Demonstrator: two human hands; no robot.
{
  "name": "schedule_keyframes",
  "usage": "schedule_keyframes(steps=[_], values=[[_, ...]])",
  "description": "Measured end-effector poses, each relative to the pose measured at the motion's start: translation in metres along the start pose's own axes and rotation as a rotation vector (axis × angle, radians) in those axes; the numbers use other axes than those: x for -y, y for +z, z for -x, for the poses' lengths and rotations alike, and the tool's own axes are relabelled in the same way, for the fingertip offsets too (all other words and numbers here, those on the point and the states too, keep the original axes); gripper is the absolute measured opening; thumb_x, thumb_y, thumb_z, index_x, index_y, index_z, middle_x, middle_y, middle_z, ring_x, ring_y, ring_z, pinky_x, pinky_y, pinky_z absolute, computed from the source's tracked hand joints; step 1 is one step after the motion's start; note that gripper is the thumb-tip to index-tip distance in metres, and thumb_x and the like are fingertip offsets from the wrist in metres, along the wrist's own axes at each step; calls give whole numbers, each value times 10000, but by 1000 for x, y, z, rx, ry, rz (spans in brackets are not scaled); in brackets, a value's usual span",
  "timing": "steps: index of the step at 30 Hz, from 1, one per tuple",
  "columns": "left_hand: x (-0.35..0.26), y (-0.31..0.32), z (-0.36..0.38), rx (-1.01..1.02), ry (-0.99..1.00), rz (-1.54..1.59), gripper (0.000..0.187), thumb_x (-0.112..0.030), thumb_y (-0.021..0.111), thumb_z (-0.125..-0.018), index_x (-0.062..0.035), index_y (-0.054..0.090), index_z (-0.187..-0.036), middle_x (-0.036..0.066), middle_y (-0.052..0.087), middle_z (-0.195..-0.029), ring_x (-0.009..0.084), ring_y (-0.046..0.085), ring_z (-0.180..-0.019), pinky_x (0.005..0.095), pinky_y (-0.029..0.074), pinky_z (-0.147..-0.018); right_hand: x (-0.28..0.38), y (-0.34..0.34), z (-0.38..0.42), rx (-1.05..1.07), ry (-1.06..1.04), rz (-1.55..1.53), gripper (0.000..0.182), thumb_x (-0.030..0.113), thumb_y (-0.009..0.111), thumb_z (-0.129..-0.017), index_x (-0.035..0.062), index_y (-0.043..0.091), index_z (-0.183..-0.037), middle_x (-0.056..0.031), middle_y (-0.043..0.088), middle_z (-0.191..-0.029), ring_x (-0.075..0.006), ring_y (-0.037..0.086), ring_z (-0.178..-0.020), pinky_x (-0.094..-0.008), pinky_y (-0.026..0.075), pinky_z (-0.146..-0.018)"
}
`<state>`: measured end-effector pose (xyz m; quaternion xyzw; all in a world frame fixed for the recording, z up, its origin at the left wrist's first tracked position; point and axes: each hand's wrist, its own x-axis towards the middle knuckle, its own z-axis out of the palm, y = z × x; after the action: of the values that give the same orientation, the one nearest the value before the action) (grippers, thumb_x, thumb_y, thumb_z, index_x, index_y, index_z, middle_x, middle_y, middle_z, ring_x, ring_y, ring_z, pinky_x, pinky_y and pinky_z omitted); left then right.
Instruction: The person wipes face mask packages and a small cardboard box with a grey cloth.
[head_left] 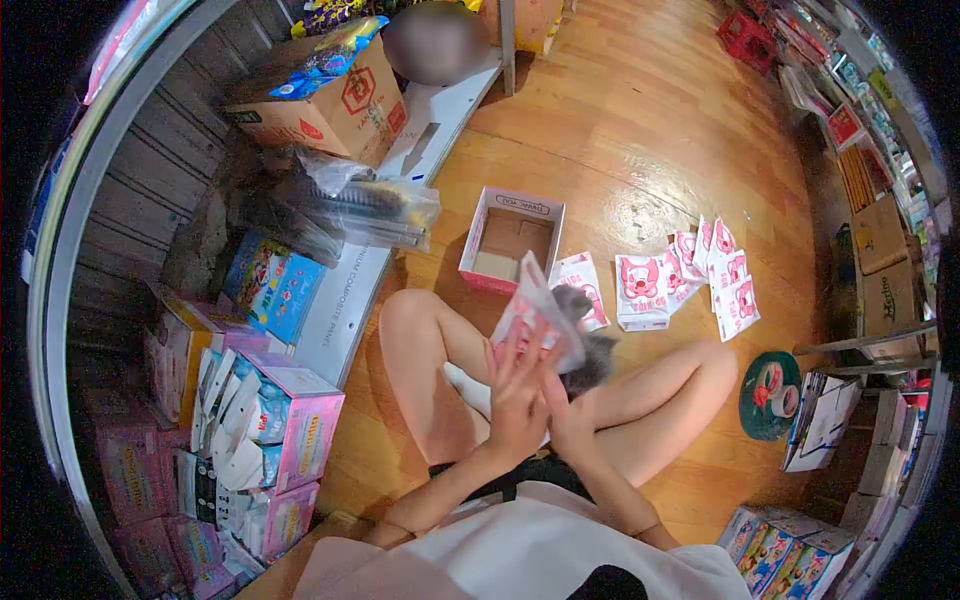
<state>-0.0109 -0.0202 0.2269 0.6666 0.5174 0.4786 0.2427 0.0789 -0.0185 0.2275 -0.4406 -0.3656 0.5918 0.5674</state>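
A person sat cross-legged on a wooden floor point(640, 130), seen from above, both hands raised over the lap. The left hand point(515, 395) and right hand point(570, 405) were close together, fingers curled around a small stack of pink-and-white packets point(537, 310), with something grey and fuzzy point(592, 360) held just behind it; how many packets the stack contained could not be told. Just beyond the stack stood one empty pink-edged box point(510, 240), open side up. To the right of that box lay loose packets point(690, 275) of the same kind, about seven, overlapping in a fan. To the box's left, a low shelf point(350, 300) held pink cartons point(290, 420) and a blue one point(270, 285), with one brown cardboard box point(330, 100) farther back. The stack looked loosely held, so packets could probably slide out and scatter onto the floor, and the overlapping fan might cause a miscount.
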Motion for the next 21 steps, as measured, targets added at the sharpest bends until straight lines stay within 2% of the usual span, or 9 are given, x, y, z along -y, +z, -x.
schedule_keyframes(steps=[2, 5, 10, 13, 14, 16, 17, 19, 21], values=[[-2, 1, 3, 185, 84, -191, 378, -104, 557, -862, -5, 587, -1225, 133, 428, -1437, 414, 253, -1387, 636, 107, -1083, 22, -2, -22, -218, 80, -17, 421, 164, 585, -925, -27, 461, -1278, -110, 558, -1223, -202, 545, -1113, -314, 419, -956], [-10, -5, -5, 261, 17, 14, 423, -108, 604, -835, -42, 578, -1252, 156, 446, -1418, 375, 289, -1383, 578, 123, -1114, 23, -22, -53, -298, 97, -293, 351, 170, 657, -879, -2, 542, -1163, -78, 620, -1070, -160, 600, -951, -286, 485, -832], [9, -33, -25, -152, -99, 217, 723, -218, 725, -794, 33, 385, -1380, 219, 371, -1446, 287, 386, -1327, 399, 271, -1103, 37, -52, -58, -19, 264, -175, 383, 137, 728, -806, 5, 562, -1124, -80, 626, -1049, -165, 607, -929, -299, 503, -815], [39, -25, -14, 87, -327, 1001, 743, -284, 705, -836, 25, 343, -1407, 177, 393, -1434, 248, 416, -1302, 375, 314, -1080, 33, -56, -54, 109, 412, -131, 449, 99, 756, -756, 11, 547, -1143, -70, 620, -1057, -165, 599, -966, -300, 486, -855], [37, -31, -6, 250, -625, 988, 709, -357, 596, -922, 25, 289, -1434, 146, 422, -1406, 218, 437, -1280, 342, 339, -1064, 33, -51, -53, 127, 446, -141, 469, 91, 757, -751, 18, 535, -1158, -62, 613, -1064, -168, 590, -991, -302, 474, -875], [38, -16, 1, 136, -745, 1151, 646, -378, 471, -977, 30, 274, -1437, 138, 440, -1386, 203, 457, -1257, 328, 355, -1053, 39, -41, -55, 203, 398, -98, 474, 128, 749, -781, 24, 518, -1182, -51, 600, -1085, -164, 573, -1017, -298, 457, -891], [38, -11, 1, 85, -804, 1233, 621, -388, 409, -1004, 32, 267, -1439, 134, 449, -1376, 196, 467, -1246, 320, 362, -1048, 36, -41, -57, 46, 297, -123, 455, 143, 742, -796, 24, 524, -1178, -52, 600, -1087, -162, 575, -1009, -296, 455, -893], [30, -14, -6, 40, -673, 1214, 634, -427, 319, -1012, 26, 235, -1448, 142, 419, -1408, 225, 441, -1274, 368, 340, -1075, 29, -44, -63, -272, 89, -174, 421, 174, 727, -826, 23, 535, -1169, -53, 599, -1090, -159, 577, -994, -293, 452, -896], [28, -15, -10, 23, -614, 1178, 640, -446, 273, -1015, 17, 220, -1455, 148, 401, -1426, 240, 424, -1291, 392, 328, -1090, 34, -45, -60, -356, -72, -4, 440, 176, 706, -851, 2, 525, -1213, -66, 592, -1132, -163, 575, -1007, -297, 442, -911]])
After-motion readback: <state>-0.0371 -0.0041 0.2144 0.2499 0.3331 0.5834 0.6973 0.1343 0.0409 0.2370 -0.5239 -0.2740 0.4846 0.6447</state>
